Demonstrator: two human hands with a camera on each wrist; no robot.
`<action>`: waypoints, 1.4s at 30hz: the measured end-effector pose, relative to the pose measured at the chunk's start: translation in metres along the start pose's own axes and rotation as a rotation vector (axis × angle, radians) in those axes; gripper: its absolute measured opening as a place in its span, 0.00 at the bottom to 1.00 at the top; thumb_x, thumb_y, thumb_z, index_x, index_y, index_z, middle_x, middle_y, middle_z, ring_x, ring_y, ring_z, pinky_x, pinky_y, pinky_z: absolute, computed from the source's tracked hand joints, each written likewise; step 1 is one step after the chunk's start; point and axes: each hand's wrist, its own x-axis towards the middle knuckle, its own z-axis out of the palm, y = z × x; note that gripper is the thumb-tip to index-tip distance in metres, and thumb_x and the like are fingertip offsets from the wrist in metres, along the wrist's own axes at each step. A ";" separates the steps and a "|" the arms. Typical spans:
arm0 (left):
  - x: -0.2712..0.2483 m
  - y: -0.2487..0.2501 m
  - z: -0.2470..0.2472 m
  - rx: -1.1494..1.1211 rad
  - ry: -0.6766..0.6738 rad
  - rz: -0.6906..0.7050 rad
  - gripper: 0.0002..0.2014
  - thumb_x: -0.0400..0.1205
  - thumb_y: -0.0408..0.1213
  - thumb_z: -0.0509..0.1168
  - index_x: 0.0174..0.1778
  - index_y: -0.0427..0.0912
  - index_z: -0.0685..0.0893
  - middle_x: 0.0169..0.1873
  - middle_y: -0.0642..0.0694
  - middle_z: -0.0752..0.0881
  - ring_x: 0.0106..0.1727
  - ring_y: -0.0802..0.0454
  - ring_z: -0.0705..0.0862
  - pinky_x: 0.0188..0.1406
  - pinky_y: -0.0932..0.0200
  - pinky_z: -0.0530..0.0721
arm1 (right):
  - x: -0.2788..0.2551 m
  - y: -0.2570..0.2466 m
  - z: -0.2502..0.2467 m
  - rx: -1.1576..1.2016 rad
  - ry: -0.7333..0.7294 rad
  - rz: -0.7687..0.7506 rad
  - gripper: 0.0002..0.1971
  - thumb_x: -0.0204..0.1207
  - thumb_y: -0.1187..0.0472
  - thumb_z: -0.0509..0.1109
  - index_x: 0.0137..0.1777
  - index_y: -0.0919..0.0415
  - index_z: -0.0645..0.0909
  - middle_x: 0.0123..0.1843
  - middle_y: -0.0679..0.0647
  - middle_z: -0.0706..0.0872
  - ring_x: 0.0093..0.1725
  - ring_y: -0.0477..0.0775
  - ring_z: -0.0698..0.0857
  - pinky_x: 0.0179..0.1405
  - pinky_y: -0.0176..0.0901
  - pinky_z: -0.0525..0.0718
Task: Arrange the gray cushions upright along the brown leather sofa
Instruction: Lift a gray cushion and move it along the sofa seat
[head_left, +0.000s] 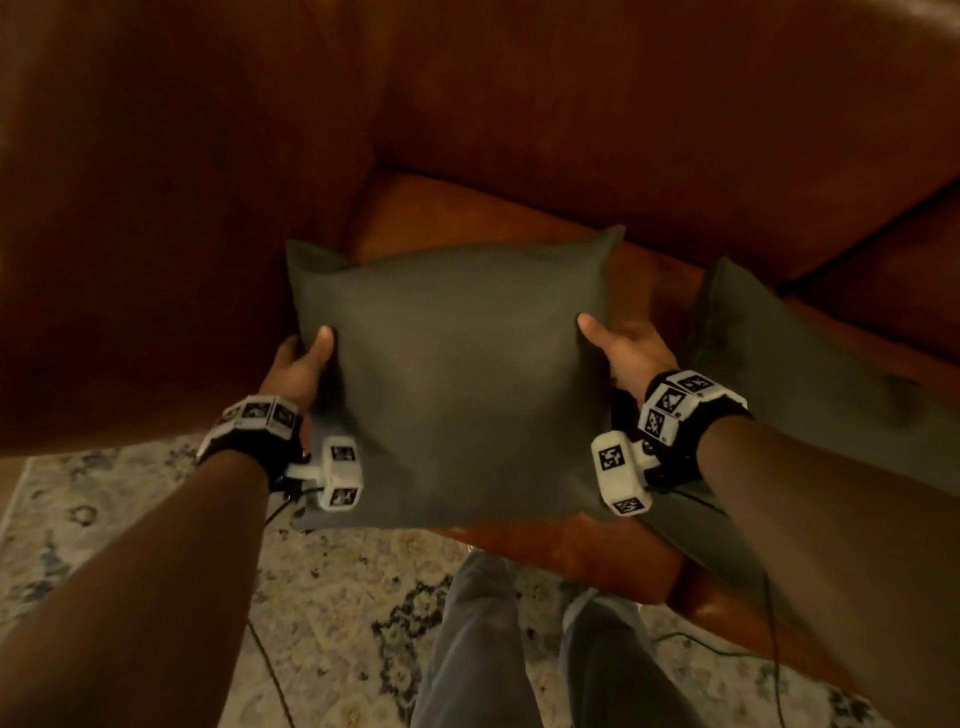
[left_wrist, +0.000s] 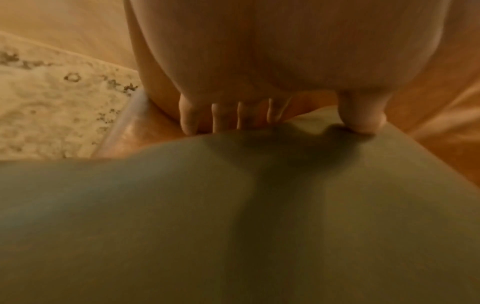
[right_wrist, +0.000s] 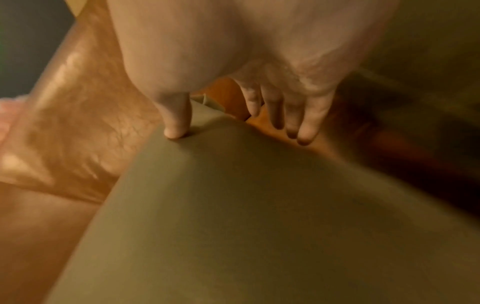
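Gripping one gray cushion (head_left: 452, 374) by its sides, left hand (head_left: 296, 371) and right hand (head_left: 631, 351) pinch it, thumbs on top, above the brown leather sofa (head_left: 519, 104); a second cushion (head_left: 810, 374) lies beside.

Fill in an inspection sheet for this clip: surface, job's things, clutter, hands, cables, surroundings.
Surface: brown leather sofa, seat partly bare.
Job's things: gray cushion held over the seat's corner; second cushion lying to its right.
Clutter: nothing seen.
Hands: left hand and right hand each hold a cushion side, thumbs on top; grip two-handed.
Cables: thin cables trail from the wristbands.
Surroundings: patterned rug, person's legs below.
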 end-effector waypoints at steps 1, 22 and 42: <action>0.021 -0.003 -0.001 -0.040 -0.034 0.001 0.60 0.46 0.78 0.74 0.77 0.59 0.71 0.73 0.45 0.81 0.70 0.35 0.82 0.70 0.32 0.78 | -0.002 -0.006 0.004 0.050 0.000 -0.009 0.54 0.45 0.20 0.73 0.72 0.48 0.76 0.67 0.51 0.83 0.64 0.61 0.83 0.70 0.62 0.79; -0.049 0.184 0.091 -0.136 -0.334 0.525 0.44 0.67 0.67 0.73 0.79 0.71 0.61 0.77 0.59 0.76 0.76 0.52 0.76 0.76 0.36 0.73 | -0.012 -0.070 -0.092 0.265 0.269 -0.333 0.42 0.71 0.45 0.77 0.81 0.51 0.61 0.76 0.56 0.79 0.75 0.61 0.77 0.63 0.39 0.71; -0.080 0.109 0.130 0.136 0.212 0.202 0.25 0.87 0.50 0.54 0.72 0.34 0.77 0.72 0.30 0.79 0.71 0.32 0.78 0.66 0.46 0.74 | -0.007 0.042 -0.126 0.363 0.150 -0.140 0.31 0.53 0.27 0.75 0.58 0.35 0.77 0.59 0.49 0.88 0.64 0.53 0.86 0.69 0.61 0.82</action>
